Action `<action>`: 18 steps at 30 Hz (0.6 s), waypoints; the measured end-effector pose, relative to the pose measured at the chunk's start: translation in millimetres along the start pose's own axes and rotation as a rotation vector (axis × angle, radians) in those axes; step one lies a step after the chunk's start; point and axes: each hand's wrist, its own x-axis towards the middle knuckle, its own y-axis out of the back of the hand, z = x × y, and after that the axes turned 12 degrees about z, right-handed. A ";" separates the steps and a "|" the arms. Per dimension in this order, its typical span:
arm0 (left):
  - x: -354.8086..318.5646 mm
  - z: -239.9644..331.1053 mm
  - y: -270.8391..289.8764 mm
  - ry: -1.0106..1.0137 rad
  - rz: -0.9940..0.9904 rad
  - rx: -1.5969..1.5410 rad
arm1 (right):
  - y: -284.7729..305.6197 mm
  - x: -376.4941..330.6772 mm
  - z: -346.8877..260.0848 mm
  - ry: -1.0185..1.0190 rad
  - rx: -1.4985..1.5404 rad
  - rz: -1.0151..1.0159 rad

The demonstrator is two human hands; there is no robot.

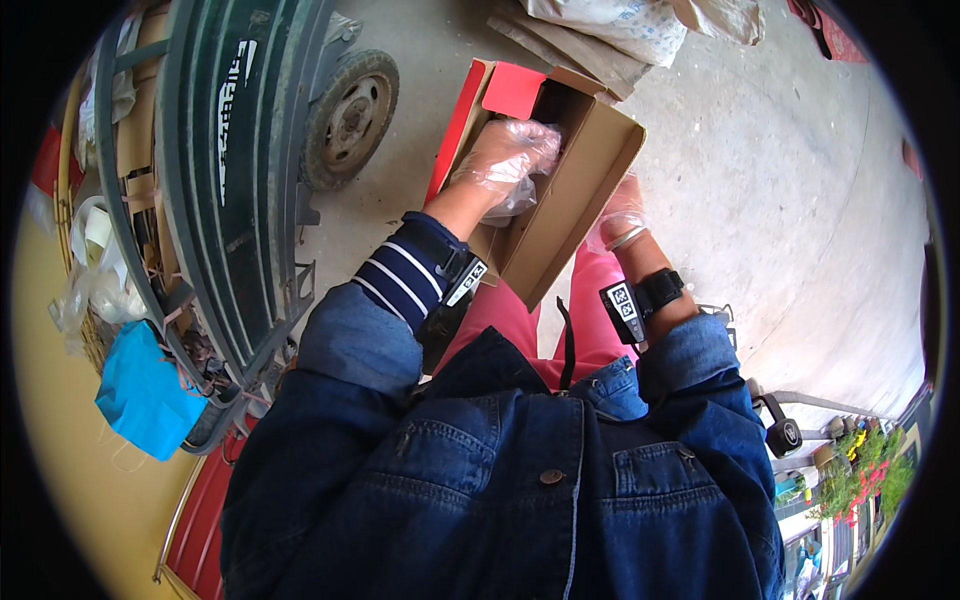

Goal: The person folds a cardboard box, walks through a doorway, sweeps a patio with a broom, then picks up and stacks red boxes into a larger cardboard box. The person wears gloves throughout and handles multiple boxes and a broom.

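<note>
An open cardboard box (560,215), red outside and brown inside, is tilted in front of me above my pink-trousered legs. My left hand (515,155), covered in clear thin plastic, reaches into it with the fingers curled closed. Whatever lies within those fingers is hidden. Loose clear plastic (513,203) hangs below that wrist inside the box. At the box's right outer side, my right hand (624,205), also in clear plastic, grips the cardboard; its fingertips are out of sight behind the wall. A red flap (514,90) is folded at the far end.
On the left stands a dark green cart (250,160) with a rubber-tyred wheel (350,120). A blue bag (150,390) hangs near it. White sacks (625,25) lie beyond the box on the concrete floor (770,170). Potted flowers (865,475) are at the lower right.
</note>
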 end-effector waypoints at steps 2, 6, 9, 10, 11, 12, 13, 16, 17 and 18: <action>0.5 0.5 1.2 0.049 0.005 -0.010 | 0.8 -0.9 -10.5 0.034 -0.170 -0.019; -1.5 5.3 -1.9 0.066 0.033 0.043 | 2.7 1.4 -8.0 0.012 -0.016 -0.006; -5.5 9.1 -6.4 0.191 0.075 -0.043 | -0.5 11.4 6.7 -0.083 0.328 0.003; -6.9 9.7 -8.4 0.229 0.100 -0.072 | -6.6 16.1 11.8 -0.165 0.632 0.014; -8.3 9.5 -10.8 0.267 0.126 -0.106 | -6.6 17.4 15.2 -0.255 0.862 0.010; -9.5 8.7 -13.3 0.307 0.153 -0.139 | -9.4 18.6 17.7 -0.348 1.091 0.016; -10.1 7.5 -15.7 0.300 0.159 -0.167 | -9.3 18.3 18.7 -0.448 1.245 0.008; -9.7 0.6 -21.0 0.282 0.174 -0.236 | -7.3 12.1 14.5 -0.273 1.147 -0.036; -8.4 -2.2 -22.4 0.277 0.178 -0.249 | -4.6 9.4 11.5 -0.163 0.993 -0.053; -6.8 -4.8 -23.3 0.272 0.182 -0.262 | -3.5 7.1 8.8 -0.037 0.726 -0.044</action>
